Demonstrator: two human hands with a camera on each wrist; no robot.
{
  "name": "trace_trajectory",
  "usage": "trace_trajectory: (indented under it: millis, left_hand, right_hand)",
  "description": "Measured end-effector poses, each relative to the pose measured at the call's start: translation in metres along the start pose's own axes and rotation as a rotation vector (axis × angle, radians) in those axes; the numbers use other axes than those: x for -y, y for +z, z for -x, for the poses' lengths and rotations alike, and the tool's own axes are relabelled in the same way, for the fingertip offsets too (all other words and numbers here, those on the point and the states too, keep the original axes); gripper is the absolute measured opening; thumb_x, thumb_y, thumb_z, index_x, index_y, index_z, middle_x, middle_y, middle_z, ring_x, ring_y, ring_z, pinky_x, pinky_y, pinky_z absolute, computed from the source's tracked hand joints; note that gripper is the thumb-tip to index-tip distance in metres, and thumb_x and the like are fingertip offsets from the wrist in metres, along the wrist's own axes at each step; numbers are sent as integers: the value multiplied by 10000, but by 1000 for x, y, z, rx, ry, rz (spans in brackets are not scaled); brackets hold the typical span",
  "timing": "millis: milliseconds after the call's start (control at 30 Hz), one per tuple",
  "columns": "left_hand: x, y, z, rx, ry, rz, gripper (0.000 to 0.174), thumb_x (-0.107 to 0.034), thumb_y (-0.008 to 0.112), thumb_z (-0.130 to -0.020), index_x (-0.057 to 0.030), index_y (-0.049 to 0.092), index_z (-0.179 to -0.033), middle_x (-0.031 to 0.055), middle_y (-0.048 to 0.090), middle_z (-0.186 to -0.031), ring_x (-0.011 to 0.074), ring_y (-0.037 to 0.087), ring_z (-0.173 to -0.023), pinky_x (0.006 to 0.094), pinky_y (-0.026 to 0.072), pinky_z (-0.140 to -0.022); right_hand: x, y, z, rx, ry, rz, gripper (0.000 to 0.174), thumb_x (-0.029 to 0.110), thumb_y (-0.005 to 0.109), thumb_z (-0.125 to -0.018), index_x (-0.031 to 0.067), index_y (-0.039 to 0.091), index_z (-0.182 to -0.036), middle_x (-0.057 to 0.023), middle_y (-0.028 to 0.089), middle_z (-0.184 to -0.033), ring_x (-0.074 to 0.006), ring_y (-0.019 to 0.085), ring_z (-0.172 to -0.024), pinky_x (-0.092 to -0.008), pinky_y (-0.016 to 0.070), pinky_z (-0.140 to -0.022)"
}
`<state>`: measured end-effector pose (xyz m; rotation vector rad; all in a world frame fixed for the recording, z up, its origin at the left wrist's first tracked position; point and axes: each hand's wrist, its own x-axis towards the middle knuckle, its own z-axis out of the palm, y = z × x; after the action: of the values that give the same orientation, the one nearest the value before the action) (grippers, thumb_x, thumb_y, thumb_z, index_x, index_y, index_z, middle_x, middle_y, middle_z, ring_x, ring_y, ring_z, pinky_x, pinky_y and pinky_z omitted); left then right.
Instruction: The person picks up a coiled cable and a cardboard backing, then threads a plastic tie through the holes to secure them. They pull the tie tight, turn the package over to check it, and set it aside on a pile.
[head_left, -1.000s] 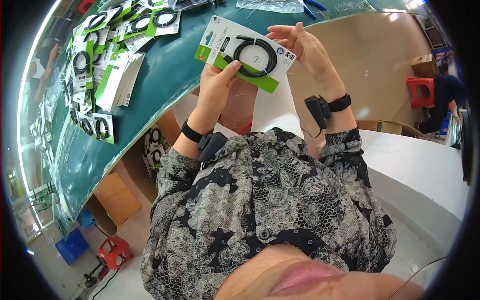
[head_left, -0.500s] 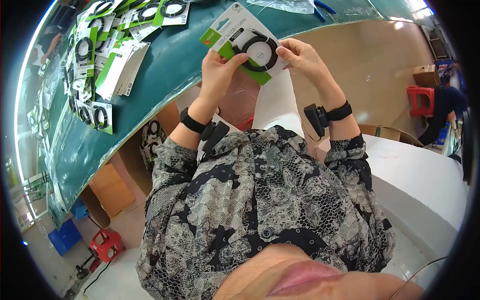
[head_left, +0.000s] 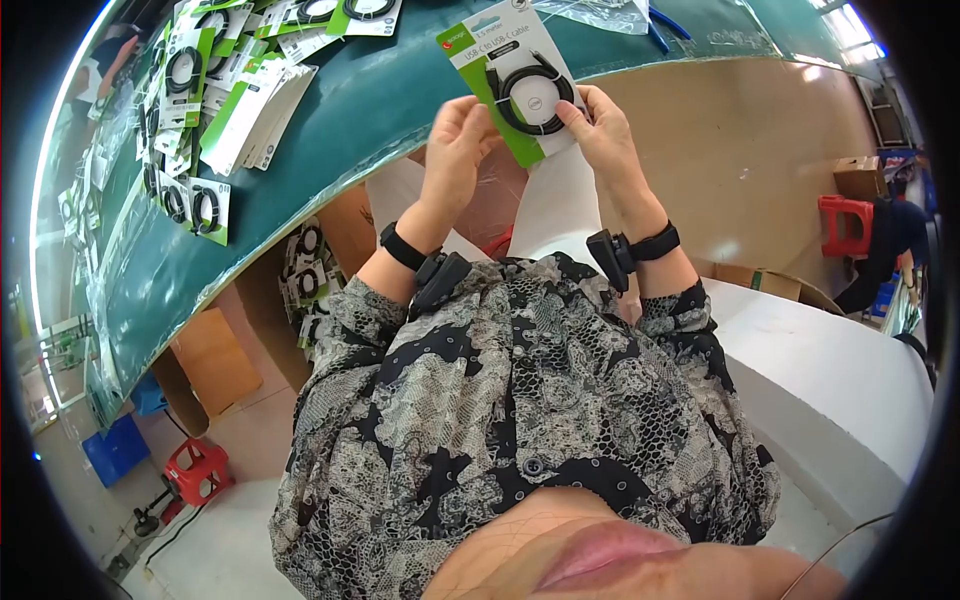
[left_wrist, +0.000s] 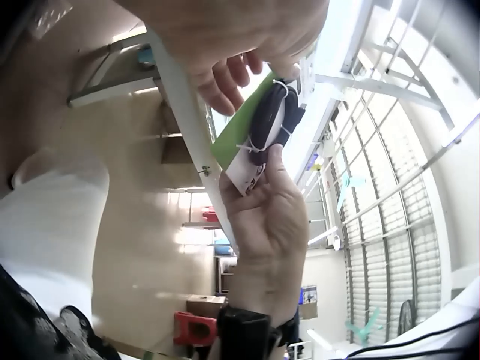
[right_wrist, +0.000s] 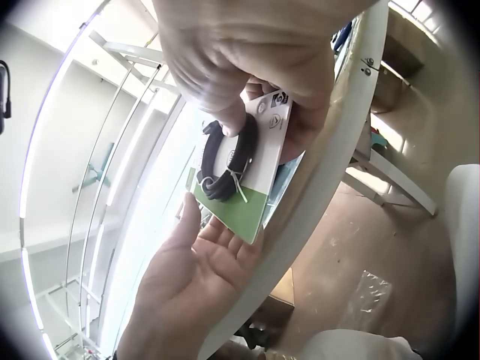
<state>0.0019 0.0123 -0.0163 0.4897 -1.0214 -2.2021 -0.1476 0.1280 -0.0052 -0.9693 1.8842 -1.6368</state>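
Note:
A white and green card (head_left: 516,52) with a coiled black cable (head_left: 537,88) tied to it is held up in front of the body. My right hand (head_left: 612,148) pinches its lower right side, thumb on the front over the coil's edge and fingers behind. Beside the card's lower left edge is my left hand (head_left: 457,160), its fingers loosely bent and not gripping. The right wrist view has the left palm (right_wrist: 187,277) under the card's green end (right_wrist: 238,213), fingers spread; whether they touch it, I cannot tell.
Many carded cables (head_left: 182,80) and a fanned stack of cards (head_left: 255,120) lie on the green table (head_left: 360,110) at left. Clear plastic bags and a blue tool (head_left: 664,30) are at the back. More carded cables (head_left: 305,275) sit below the table edge.
My left hand has let go of the card and moved off its left edge. My right hand, apart from the card at first, has taken hold of its right side. The card is more upright.

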Motion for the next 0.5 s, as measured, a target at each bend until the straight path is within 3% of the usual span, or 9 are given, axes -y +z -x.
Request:
trace_trajectory:
  millis: [100, 267, 367, 400, 500]
  left_hand:
    - [8, 8, 3, 40, 20, -30, 268, -89, 571, -902, -22, 455, -1135, 50, 592, -1042, 100, 579, -919, 229, 488, -749]
    - [-2, 8, 16, 67, 6, -156, 243, -81, 586, -892, -7, 517, -1112, 35, 618, -979, 87, 585, -858, 225, 487, -737]
    - [-7, 13, 33, 157, -82, -239, 225, -71, 591, -888, 6, 567, -1098, 25, 636, -942, 73, 584, -829, 215, 485, -746]
    - [-7, 17, 39, 154, -92, -238, 225, -71, 591, -888, 6, 567, -1098, 25, 636, -942, 73, 584, -829, 215, 485, -746]
    - [-8, 32, 57, 171, -165, -178, 246, -65, 587, -890, 17, 564, -1121, 35, 639, -968, 76, 593, -841, 214, 491, -761]
  right_hand:
    - [0, 3, 6, 45, 43, -3, 268, 164, 606, -899, -30, 566, -1079, -4, 606, -911, -58, 539, -811, -202, 443, -718]
    - [5, -17, 15, 179, 115, -208, 280, 186, 586, -910, -27, 567, -1091, -28, 618, -967, -78, 568, -859, -219, 470, -763]
    - [6, -25, 15, 197, 160, -744, 262, 157, 623, -873, -13, 584, -1068, -52, 621, -1001, -112, 576, -888, -249, 478, -781]
    - [-2, -25, 17, 193, 169, -745, 262, 157, 623, -873, -13, 584, -1068, -52, 621, -1001, -112, 576, -888, -249, 478, -781]
    - [-36, -19, 26, 332, 174, -386, 275, 142, 577, -895, -8, 562, -1125, -79, 613, -1057, -142, 591, -923, -255, 493, -805]
